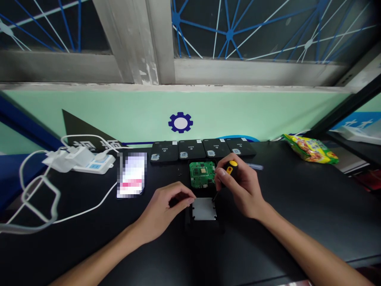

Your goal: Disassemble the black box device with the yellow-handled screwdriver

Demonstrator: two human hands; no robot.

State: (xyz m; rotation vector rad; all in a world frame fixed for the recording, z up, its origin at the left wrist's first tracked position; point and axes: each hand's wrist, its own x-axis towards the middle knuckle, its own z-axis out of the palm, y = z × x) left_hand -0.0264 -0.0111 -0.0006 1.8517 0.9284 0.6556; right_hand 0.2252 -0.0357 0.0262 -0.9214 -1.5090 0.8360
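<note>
A black-and-yellow screwdriver is gripped in my right hand, its thin shaft slanting down and to the left. The tip is at the upper right corner of a silver metal plate, which sits in an open black case on the table. My left hand pinches the upper left corner of that case with thumb and forefinger; anything small between the fingertips is hidden. Just beyond the case lies a green circuit board, its right edge close to my right fingers.
Several closed black boxes stand in a row at the wall. To the left are a lit phone, a white power strip and looped white cables. A yellow-green snack bag and a clear pen-like stick lie right.
</note>
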